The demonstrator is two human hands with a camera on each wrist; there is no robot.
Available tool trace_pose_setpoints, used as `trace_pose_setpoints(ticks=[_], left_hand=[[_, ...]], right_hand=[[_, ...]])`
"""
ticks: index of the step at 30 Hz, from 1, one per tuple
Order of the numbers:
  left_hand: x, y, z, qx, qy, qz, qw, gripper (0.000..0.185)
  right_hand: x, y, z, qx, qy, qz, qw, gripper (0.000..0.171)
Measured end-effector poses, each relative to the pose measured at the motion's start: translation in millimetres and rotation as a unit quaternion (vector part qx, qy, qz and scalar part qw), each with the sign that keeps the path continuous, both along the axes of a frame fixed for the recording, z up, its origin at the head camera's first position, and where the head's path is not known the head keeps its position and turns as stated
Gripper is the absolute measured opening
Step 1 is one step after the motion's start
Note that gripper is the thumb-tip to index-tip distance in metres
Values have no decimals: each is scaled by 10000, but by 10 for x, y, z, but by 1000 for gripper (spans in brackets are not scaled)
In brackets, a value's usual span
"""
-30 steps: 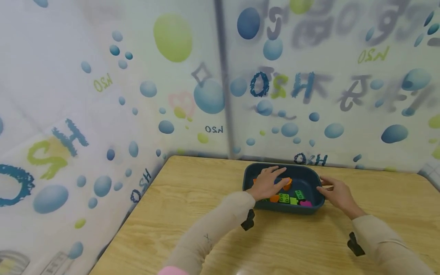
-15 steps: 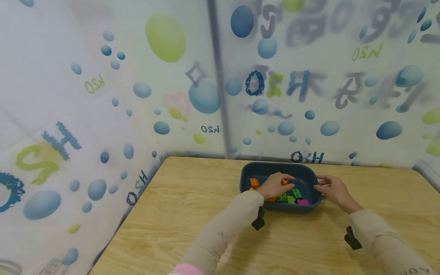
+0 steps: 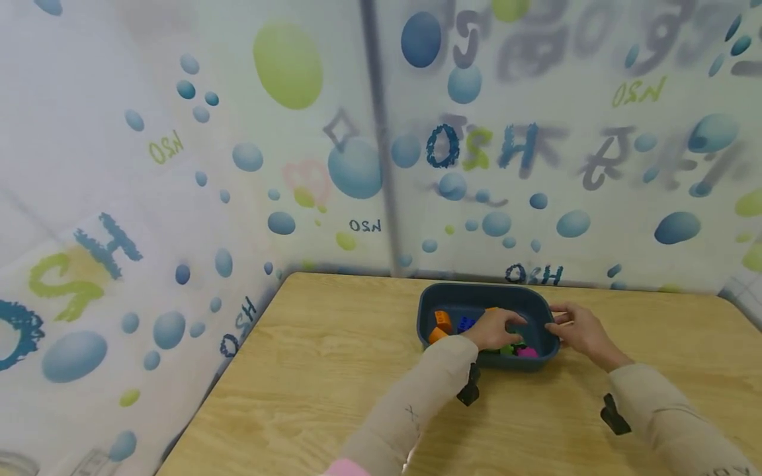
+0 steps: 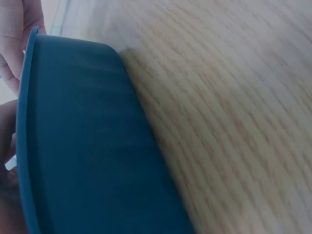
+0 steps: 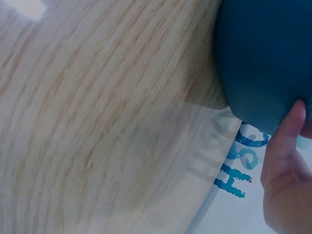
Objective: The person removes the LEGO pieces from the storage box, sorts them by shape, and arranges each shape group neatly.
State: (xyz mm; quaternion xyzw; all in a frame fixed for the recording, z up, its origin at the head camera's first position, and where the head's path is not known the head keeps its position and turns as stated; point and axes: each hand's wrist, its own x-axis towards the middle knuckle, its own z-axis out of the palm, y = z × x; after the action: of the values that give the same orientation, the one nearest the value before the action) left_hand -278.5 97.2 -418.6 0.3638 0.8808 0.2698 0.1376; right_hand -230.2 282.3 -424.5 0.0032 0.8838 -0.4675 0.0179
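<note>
Left hand [image 3: 495, 328]: inside the bin [image 3: 430, 299], curled over the blocks [image 3: 442, 319]; grip hidden.
Right hand [image 3: 576, 328]: fingers curled round the bin's right rim.

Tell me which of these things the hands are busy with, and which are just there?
In use: left hand reaching among the toy bricks in the dark blue tub; right hand at the tub's rim.

Just there: wooden table; bubble-patterned curtain.

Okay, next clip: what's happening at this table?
A person in beige sleeves sits at a wooden table with a dark blue tub of colourful toy bricks. The left hand reaches down into the tub among the bricks; whether it grips one is hidden. The right hand holds the tub's right rim. An orange brick lies at the tub's left end.
</note>
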Motion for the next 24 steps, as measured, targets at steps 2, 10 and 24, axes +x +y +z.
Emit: trace_pose_setpoints(ticks=[2,10,24], left_hand=[[-3,15,-12,-38,-11,48,10000,35],[2,93,-94,-232,-71,298,9993,38],[43,128,-142,-19,-482,1009,9937,33]], right_hand=[[11,-12,2,-2,34,17,10000,49],[25,-9,-3,101,32,-45,9999,49],[30,-10,-6,125,108,0,9999,49]])
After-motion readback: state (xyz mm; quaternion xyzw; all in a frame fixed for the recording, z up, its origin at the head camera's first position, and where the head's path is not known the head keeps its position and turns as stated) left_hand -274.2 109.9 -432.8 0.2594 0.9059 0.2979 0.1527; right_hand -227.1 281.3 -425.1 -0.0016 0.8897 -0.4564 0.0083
